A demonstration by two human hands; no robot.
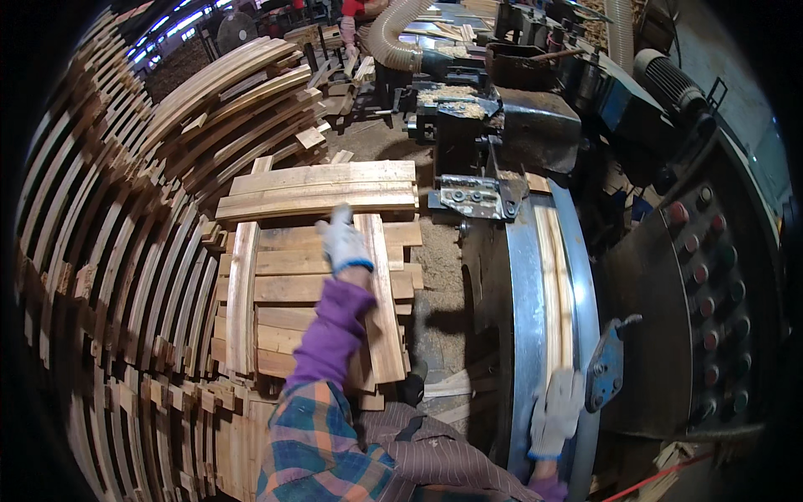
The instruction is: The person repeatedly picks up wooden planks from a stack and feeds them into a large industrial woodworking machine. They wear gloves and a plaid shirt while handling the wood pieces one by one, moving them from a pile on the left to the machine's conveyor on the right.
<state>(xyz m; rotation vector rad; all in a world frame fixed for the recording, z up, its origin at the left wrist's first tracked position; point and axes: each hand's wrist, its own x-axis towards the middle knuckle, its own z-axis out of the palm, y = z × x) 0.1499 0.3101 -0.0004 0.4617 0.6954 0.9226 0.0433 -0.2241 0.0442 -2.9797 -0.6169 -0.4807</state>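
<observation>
Resting flat, right hand (558, 414) on wooden strips (554, 293) in metal channel (525, 293); left hand (344, 241) over stacked planks (284, 264), grip unclear.

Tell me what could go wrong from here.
The gloved right hand lies on the wooden strips close beside the blue bracket, so it might get pinched there. With the left hand out over the board stack, only one hand is on the strips, which might skew on the metal bed. The crosswise boards atop that stack, apparently loose, could slide if knocked.
</observation>
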